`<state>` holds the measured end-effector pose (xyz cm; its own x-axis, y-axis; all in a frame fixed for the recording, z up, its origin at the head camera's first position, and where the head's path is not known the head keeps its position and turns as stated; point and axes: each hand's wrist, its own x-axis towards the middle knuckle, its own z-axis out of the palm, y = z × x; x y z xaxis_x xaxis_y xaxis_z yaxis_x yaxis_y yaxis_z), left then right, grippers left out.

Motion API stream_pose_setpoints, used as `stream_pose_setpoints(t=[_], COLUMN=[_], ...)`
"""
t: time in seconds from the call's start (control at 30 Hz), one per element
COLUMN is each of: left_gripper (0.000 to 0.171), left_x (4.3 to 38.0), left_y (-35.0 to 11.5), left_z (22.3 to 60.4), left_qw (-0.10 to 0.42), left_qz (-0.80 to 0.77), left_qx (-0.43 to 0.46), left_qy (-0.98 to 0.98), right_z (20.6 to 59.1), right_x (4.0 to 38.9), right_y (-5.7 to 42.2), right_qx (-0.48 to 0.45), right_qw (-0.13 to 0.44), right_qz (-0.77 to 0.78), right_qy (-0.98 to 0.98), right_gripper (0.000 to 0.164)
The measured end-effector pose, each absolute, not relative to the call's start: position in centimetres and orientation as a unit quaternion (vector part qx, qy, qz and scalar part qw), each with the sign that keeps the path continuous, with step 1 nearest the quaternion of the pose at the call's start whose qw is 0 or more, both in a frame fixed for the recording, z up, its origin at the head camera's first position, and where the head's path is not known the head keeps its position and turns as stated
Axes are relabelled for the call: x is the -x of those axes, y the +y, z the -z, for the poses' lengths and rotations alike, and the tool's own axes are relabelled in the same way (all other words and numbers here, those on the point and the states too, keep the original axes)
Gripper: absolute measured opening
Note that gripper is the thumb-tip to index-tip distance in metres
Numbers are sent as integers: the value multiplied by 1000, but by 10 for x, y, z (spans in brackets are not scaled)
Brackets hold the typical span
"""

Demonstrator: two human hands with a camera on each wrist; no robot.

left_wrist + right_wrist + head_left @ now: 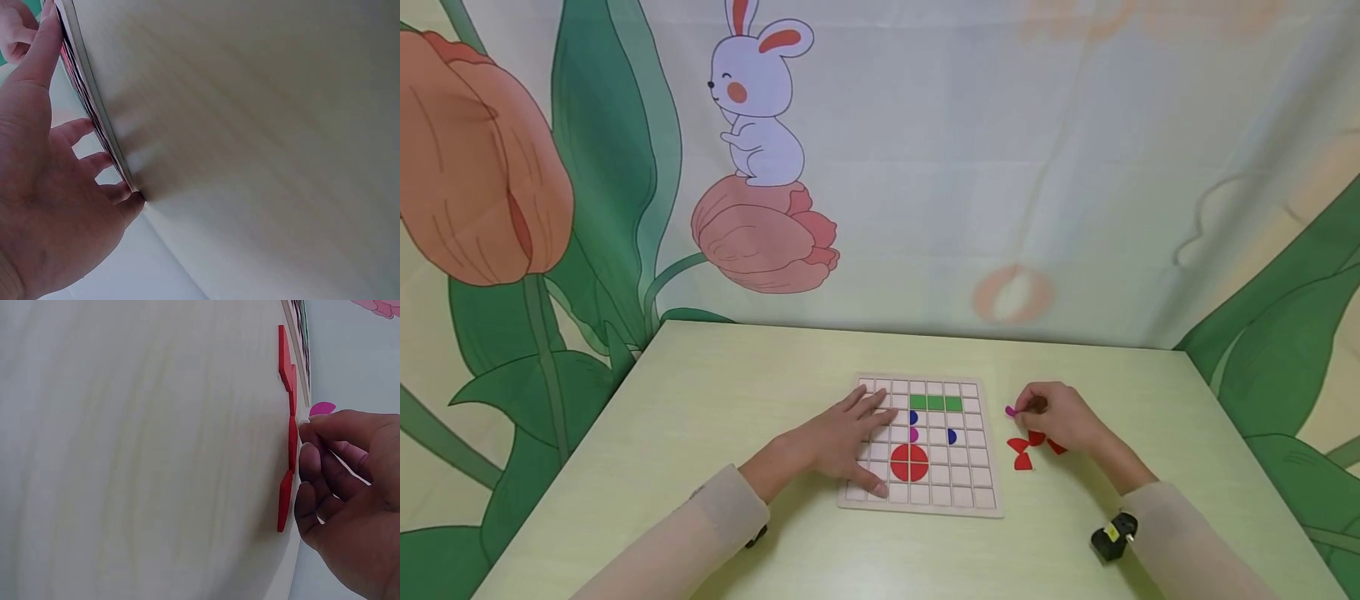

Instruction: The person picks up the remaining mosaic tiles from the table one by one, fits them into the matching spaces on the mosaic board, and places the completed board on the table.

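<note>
One magenta piece (322,409), clearest in right-wrist view, is pinched by the right hand (1062,415); the left hand (846,439) splays fingers across a gridded board (961,477).

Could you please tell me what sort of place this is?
Possibly a staged play corner: a pale table, a gridded board holding coloured shapes, and a backdrop printed with a rabbit and tulips.

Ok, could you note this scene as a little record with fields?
Left hand: spread on the gridded board
Right hand: pinching a magenta piece
Visible on board: three green pieces, two blue half-discs, a magenta half-disc, red quarters forming a circle
Beside board: loose red pieces
Surface: pale table
Backdrop: printed rabbit, tulips
</note>
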<state>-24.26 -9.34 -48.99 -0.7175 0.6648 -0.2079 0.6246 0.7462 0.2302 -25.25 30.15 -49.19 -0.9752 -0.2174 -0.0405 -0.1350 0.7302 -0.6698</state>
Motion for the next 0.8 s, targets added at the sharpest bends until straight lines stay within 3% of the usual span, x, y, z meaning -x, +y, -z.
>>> stream_pose_setpoints(t=[0.8], left_gripper=[120], left_x=[237], left_y=[-96], left_z=[485], left_qw=[140], left_qz=[-68], left_qx=[-352], left_qy=[923], right_z=[481], right_x=[246], right_y=[271], right_qx=[157], right_qw=[44], right_qz=[367], right_qy=[916], right_gripper=[12])
